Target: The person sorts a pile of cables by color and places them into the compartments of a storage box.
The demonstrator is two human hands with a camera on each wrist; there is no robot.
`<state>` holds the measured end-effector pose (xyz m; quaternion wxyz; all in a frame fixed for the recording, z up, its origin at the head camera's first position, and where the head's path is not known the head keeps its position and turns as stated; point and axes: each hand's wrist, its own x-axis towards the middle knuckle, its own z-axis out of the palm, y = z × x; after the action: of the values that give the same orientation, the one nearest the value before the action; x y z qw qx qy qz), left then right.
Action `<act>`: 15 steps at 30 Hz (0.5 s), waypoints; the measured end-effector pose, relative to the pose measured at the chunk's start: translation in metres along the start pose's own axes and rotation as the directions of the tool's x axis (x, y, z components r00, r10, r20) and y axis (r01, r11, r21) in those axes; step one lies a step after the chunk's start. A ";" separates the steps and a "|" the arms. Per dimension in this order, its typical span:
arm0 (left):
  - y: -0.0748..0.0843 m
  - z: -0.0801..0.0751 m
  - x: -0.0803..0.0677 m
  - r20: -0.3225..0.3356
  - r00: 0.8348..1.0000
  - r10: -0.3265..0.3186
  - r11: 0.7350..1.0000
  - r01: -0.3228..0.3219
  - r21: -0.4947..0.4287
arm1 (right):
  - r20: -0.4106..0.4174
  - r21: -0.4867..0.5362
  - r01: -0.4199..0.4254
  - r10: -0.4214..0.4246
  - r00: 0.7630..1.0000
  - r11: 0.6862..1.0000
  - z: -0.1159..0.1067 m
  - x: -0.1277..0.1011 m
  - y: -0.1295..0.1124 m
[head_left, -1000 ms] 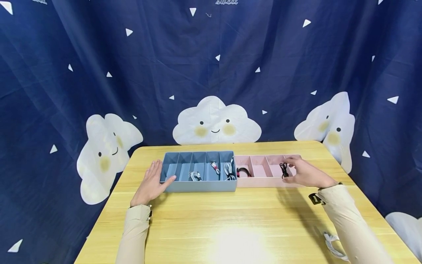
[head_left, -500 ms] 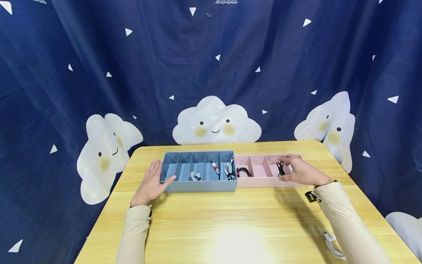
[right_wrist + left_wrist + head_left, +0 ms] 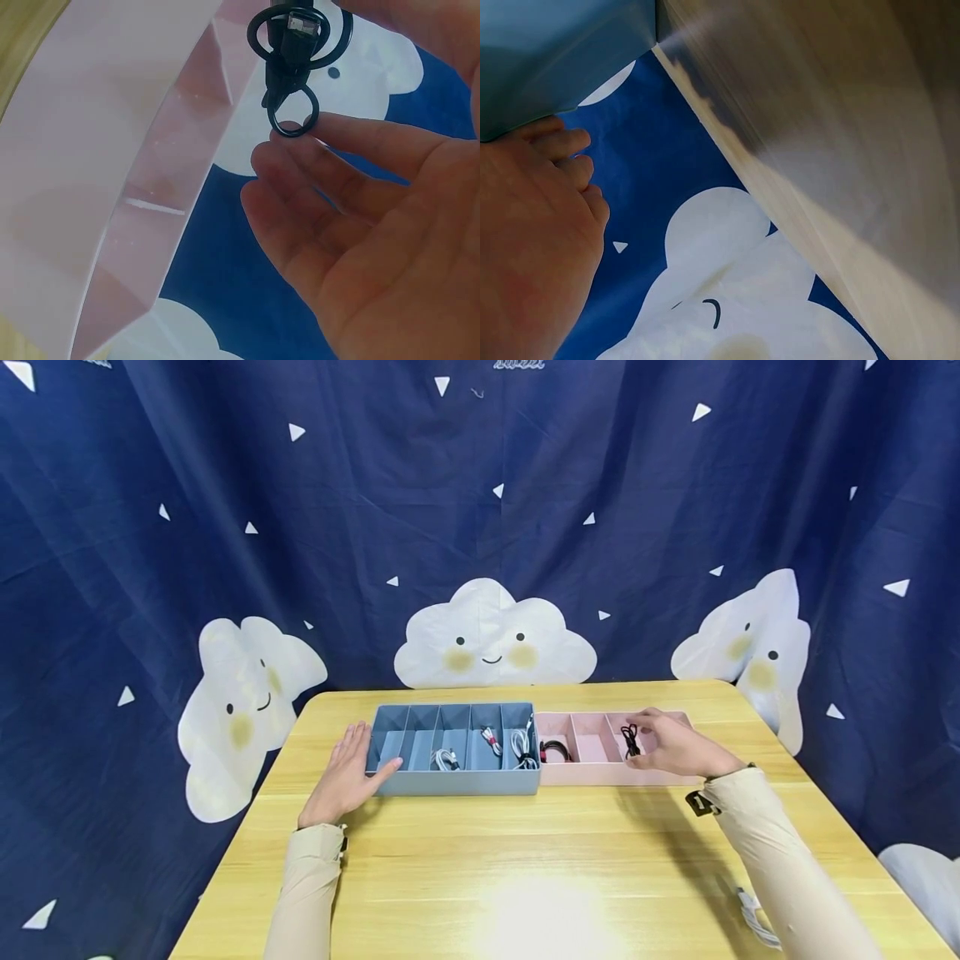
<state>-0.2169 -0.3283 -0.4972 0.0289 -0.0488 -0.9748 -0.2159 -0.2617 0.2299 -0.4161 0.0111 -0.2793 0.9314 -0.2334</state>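
From my remote seat I see the right hand (image 3: 671,747) has carried the black cable (image 3: 630,740) leftward over the pink tray (image 3: 592,772) during the last second, from near the tray's right end toward its middle compartments; that suggests to me the cable is being lifted out and moved toward the blue tray (image 3: 450,785), though I can't be sure. The right grip is pinching the coiled cable, holding it just above the pink compartments. The left hand (image 3: 345,777) has not moved: it lies flat, fingers straight, against the blue tray's left wall on the bench (image 3: 525,877), its grip released.

The right wrist view shows what the head view cannot: the cable's (image 3: 294,56) loops and its plug end hanging from the fingertips, clear of the pink dividers (image 3: 150,187). The left wrist view gives only the palm (image 3: 532,247) beside the blue wall (image 3: 555,52). Only the head view shows the white cables in the blue tray (image 3: 519,745) and another at the bench's near right edge (image 3: 753,918)
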 end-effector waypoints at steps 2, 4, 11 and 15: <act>0.000 0.000 0.000 -0.001 1.000 0.000 1.000 0.000 -0.002 | 0.011 0.002 -0.008 0.008 1.000 1.000 0.000 0.002 -0.001; -0.001 0.001 0.001 -0.002 1.000 0.002 1.000 -0.002 -0.002 | 0.021 0.010 -0.016 0.016 1.000 1.000 0.001 0.004 -0.002; 0.000 0.000 0.001 -0.002 1.000 0.006 1.000 -0.006 -0.002 | 0.038 0.027 -0.018 0.017 0.999 0.999 0.004 0.010 -0.004; 0.000 0.000 0.000 0.002 1.000 0.002 1.000 -0.002 -0.008 | 0.038 0.045 -0.014 0.012 0.999 0.999 0.006 0.013 -0.005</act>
<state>-0.2173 -0.3282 -0.4975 0.0279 -0.0500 -0.9739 -0.2197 -0.2690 0.2171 -0.4180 0.0366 -0.2771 0.9273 -0.2488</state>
